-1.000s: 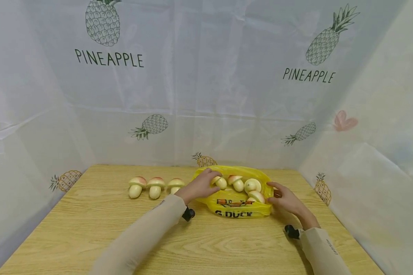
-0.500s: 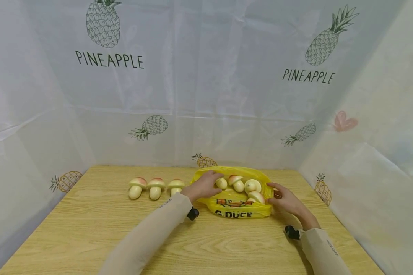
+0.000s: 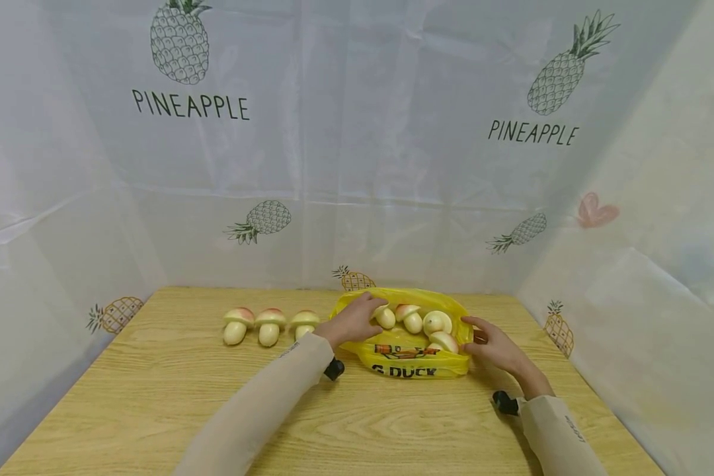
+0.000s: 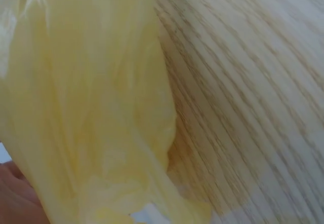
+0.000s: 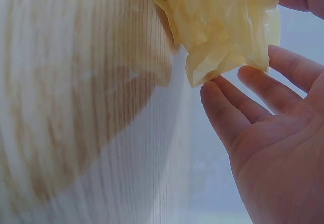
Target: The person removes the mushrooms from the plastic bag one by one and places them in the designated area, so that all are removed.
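Observation:
A yellow plastic bag (image 3: 406, 362) lies open on the wooden table (image 3: 155, 396), and it fills the left wrist view (image 4: 86, 107). Inside it lie three pale mushrooms (image 3: 437, 322). My left hand (image 3: 354, 320) reaches into the bag's left side, its fingers curled over another mushroom (image 3: 385, 318). My right hand (image 3: 492, 344) rests at the bag's right edge. In the right wrist view its fingers (image 5: 228, 112) are nearly straight and touch the crumpled bag edge (image 5: 223, 26).
Three more mushrooms (image 3: 269, 325) lie in a row on the table left of the bag. Translucent sheets with pineapple prints (image 3: 190, 106) wall in the table at the back and on both sides. Bare wood spreads in front of the bag.
My left hand has slid a little right, further into the bag, with the mushroom under its fingers. The right hand and the bag have stayed put.

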A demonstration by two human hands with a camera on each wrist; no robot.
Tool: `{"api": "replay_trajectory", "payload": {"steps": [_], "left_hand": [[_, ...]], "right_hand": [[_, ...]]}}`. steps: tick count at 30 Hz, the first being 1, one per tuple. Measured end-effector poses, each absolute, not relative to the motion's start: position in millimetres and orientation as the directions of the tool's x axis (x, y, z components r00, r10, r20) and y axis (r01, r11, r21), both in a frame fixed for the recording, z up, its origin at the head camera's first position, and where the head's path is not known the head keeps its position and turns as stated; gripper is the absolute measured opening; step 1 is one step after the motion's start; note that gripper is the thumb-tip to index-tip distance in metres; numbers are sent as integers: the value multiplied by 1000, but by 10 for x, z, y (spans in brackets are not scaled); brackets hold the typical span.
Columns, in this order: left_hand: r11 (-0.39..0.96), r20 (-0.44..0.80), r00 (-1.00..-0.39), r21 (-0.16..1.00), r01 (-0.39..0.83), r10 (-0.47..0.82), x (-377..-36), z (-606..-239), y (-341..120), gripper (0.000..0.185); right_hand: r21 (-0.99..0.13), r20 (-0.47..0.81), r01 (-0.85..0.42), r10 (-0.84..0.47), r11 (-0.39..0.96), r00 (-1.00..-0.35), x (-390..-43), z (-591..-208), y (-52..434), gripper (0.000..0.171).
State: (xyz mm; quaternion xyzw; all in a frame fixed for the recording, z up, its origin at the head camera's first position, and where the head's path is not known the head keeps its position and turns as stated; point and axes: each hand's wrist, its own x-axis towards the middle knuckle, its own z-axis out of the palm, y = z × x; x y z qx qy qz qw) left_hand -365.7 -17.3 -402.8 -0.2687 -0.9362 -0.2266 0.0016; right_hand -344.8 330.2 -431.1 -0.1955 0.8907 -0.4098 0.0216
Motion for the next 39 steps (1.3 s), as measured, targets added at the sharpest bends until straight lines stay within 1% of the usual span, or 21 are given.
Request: {"api": "replay_trajectory", "payload": {"steps": [8,16,19,27,30,35,39], "left_hand": [[775,76,-876,433,459,476,-3684,-4010,-125,68],[770,58,-870,438,463,490,-3692,-3998,-126,72],[767,65,-869,441,465,490,-3688,-3986,-124,71],[769,65,-874,446,457,482,-3671,-4005,-123,68],[770,70,-875,445,457,479,-3666,-4009,-119,64],[754,97,-859,436,491,504,-3667,-4001,-94,55],[745,103,-853,442,500,512,-3660,-4008,-70,54]], "right_hand": [[-752,114,-313,-354,580,-928,-3447,-4316,3302,73],[-749,115,-315,-354,583,-928,-3448,-4307,3290,72],[-734,118,-328,-364,595,-924,-3450,-4300,3293,72],[-750,107,-308,-352,586,-930,-3442,-4290,3286,72],[-747,110,-308,-348,589,-931,-3446,-4297,3289,71],[-747,110,-307,-345,589,-932,-3455,-4316,3302,71],[-745,111,-314,-355,588,-928,-3453,-4327,3305,72]]}}
